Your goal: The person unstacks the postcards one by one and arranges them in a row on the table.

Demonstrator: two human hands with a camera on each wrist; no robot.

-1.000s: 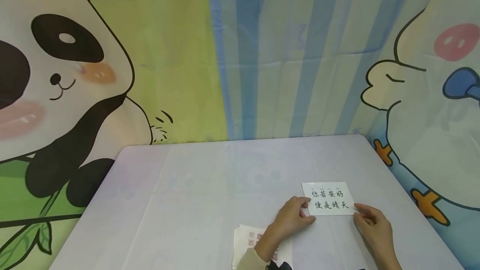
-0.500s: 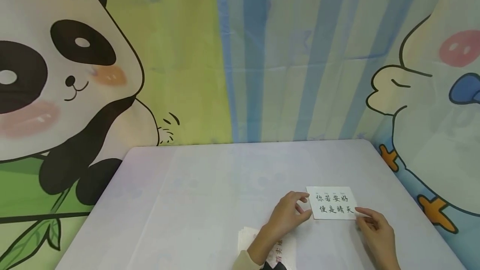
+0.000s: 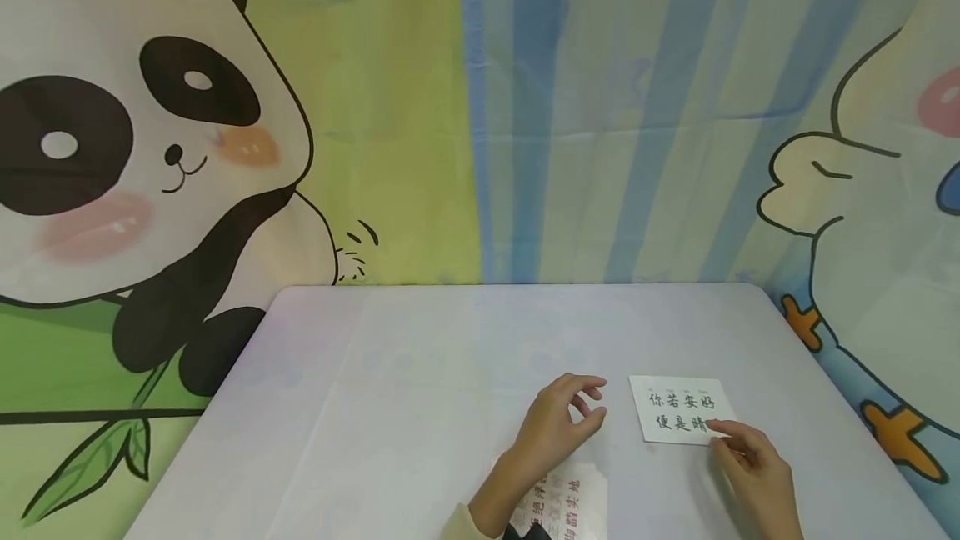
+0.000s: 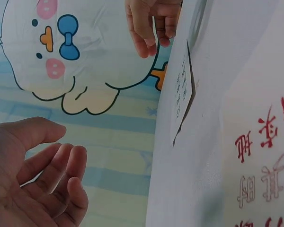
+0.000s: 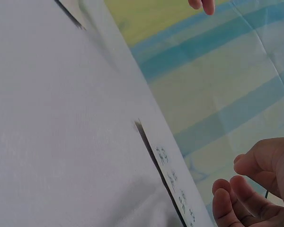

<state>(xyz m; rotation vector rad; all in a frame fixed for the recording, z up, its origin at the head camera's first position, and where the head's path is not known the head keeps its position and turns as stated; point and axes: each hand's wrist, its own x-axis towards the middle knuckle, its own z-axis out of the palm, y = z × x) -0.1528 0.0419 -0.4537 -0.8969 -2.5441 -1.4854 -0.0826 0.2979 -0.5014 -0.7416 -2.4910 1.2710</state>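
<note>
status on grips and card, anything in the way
Left grip empty. Right grip empty, hovering. Card flat on table. Right grip blocks its corner in head view.

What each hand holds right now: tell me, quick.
Left hand: open, holding nothing.
Right hand: open, holding nothing, near the white card.

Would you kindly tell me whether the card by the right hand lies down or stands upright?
Lying down: the head view shows the card on the table, writing up.

Soft light casts faint shadows on the tabletop [image 3: 420, 407].
</note>
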